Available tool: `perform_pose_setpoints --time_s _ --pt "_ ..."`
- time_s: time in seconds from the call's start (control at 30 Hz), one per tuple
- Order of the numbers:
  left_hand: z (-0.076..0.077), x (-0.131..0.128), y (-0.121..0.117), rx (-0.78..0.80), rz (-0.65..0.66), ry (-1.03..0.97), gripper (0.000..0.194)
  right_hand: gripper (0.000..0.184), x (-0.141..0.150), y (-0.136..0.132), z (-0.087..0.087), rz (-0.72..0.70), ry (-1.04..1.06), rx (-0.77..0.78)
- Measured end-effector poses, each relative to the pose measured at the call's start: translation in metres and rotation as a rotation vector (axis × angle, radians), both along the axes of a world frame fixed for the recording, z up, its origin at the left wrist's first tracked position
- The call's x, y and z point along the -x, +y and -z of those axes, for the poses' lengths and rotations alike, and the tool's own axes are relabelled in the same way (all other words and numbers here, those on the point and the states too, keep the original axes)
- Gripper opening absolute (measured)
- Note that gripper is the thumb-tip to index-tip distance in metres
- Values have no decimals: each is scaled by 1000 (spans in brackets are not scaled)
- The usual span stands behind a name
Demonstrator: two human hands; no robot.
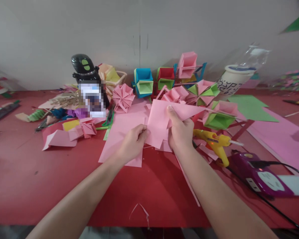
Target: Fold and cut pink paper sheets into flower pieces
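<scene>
Appears to be a paper-craft workplace, judging from pink paper [155, 126], and from folded boxes [143, 73] and yellow glue gun [215, 140] on a red table [40, 189].

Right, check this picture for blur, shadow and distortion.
Head view: pixelation masks the screen; head view: soft shadow darkens the table at front middle; head view: the cup leans, perhaps wide-angle stretch; head view: the held sheet looks fairly sharp.
</scene>
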State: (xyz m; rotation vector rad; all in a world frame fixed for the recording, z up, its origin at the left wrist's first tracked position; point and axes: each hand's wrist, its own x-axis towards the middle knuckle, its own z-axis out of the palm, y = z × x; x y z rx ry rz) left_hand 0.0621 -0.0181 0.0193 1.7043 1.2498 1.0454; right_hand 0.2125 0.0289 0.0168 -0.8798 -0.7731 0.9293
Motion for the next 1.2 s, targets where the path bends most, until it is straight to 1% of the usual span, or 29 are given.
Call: perform_pose_setpoints --time_s 0.2,0.3,0.4,0.47,0.57,0.6,0.67,0.77,0.83,0.87,0.93,1.03,1.1,1.13,1.2 --pt "-9 1 -1 64 -46 107 35 35 -3 2 0 20 3 -56" --pt "-11 2 -2 73 -49 113 34 33 -3 2 0 30 -28 -35" --pt "-11 5 -1 64 -38 107 29 34 -4 2 -1 20 -1 -14" --pt "-10 9 1 60 -35 80 25 34 -4 1 -4 21 40 -2" --pt "-9 21 7 70 -63 -52 21 31 -4 -3 -8 8 84 28" --pt "-10 27 10 87 -79 -99 21 29 -4 -5 -10 -26 77 34" --pt "-10 43 17 79 -140 -118 21 25 -6 -7 -15 -120 55 45" --pt "-14 72 24 10 -204 -38 19 27 -14 -9 -24 -295 67 107" --pt "-18 89 26 41 -214 15 17 35 -23 -9 -29 -441 53 195" --pt "-20 96 25 72 -201 41 18 41 -28 -8 -31 -514 33 236" --pt "-26 102 22 141 -107 99 21 46 -35 -8 -31 -636 -14 285" --pt "-33 99 17 167 113 232 21 40 -36 -10 -25 -768 -202 288" --pt "-36 92 15 184 267 331 23 33 -32 -12 -17 -797 -399 264" --pt "-36 88 14 192 318 368 24 30 -29 -12 -14 -796 -493 253" --pt "-35 82 13 186 345 402 26 24 -24 -13 -7 -790 -619 203"
